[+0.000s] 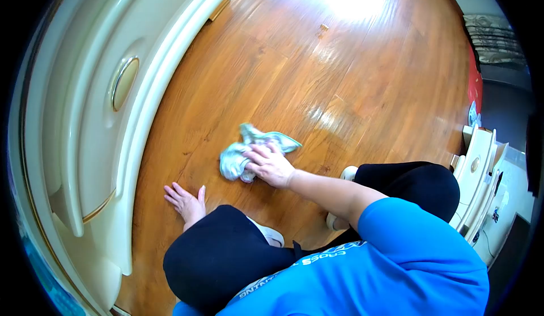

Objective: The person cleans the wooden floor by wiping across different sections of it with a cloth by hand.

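A: Cloth point(231, 160) on the floor point(374, 112), to the right of the cream cabinet point(68, 146), right hand point(273, 166) spread on top! Are those fingers clenching it? Can't tell.

B: Looks light, limp; should bunch easily from the middle. Left hand point(190, 204) nearer the cabinet, fingers fanned, released.

A: Containers?

B: The cabinet's drawer point(101, 78) looks closed, contents hidden.

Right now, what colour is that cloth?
The cloth looks pale green and whitish, best in the head view.

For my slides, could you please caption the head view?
Right hand on a cloth on the brown floor, left hand spread nearby.
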A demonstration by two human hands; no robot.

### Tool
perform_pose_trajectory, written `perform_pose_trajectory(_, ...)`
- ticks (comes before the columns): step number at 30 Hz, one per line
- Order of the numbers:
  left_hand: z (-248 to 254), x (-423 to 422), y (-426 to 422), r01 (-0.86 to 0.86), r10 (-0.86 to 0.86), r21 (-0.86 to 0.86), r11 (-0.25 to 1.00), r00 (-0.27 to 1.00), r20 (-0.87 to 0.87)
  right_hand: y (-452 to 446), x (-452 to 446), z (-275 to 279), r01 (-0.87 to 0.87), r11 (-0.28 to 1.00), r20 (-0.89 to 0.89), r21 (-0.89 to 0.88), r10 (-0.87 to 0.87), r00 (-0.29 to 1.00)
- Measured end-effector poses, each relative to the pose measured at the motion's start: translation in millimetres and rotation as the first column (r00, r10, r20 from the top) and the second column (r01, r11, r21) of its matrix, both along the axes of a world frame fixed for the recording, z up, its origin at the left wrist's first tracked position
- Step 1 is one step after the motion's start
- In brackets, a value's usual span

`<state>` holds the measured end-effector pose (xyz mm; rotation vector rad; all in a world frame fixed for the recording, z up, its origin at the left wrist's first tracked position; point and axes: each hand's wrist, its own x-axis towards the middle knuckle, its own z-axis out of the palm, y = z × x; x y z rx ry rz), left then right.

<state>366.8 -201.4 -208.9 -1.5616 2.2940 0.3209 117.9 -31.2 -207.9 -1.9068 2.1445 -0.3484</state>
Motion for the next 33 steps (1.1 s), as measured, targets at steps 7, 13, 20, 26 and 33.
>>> perform_pose_trajectory(7,40.6,-6.9,-46.5,0.049,0.012,0.373,0.926,0.987,-0.159,-53.8,-141.6,-12.3,-0.012,0.998,-0.201,-0.068,-0.002,0.98)
perform_pose_trajectory(13,110.3,-78.7,-105.4,0.172,0.104,0.733,0.658,0.943,-0.315,20.5,-286.8,13.4,0.009,0.988,-0.185,0.153,0.02,0.983)
perform_pose_trajectory(20,160.0,-197.3,-111.8,0.349,-0.122,0.609,0.712,0.916,-0.381,147.9,-259.1,20.7,-0.008,0.954,-0.159,0.299,0.058,0.986)
perform_pose_trajectory(26,109.5,-277.4,-48.5,0.572,-0.461,0.465,0.676,0.82,-0.339,163.1,-206.8,21.2,0.174,0.963,-0.108,0.207,-0.154,0.982)
perform_pose_trajectory(33,46.1,-314.7,76.8,0.377,-0.387,0.332,0.865,0.921,-0.037,189.0,-325.2,3.6,0.594,0.788,-0.231,0.162,-0.555,0.799)
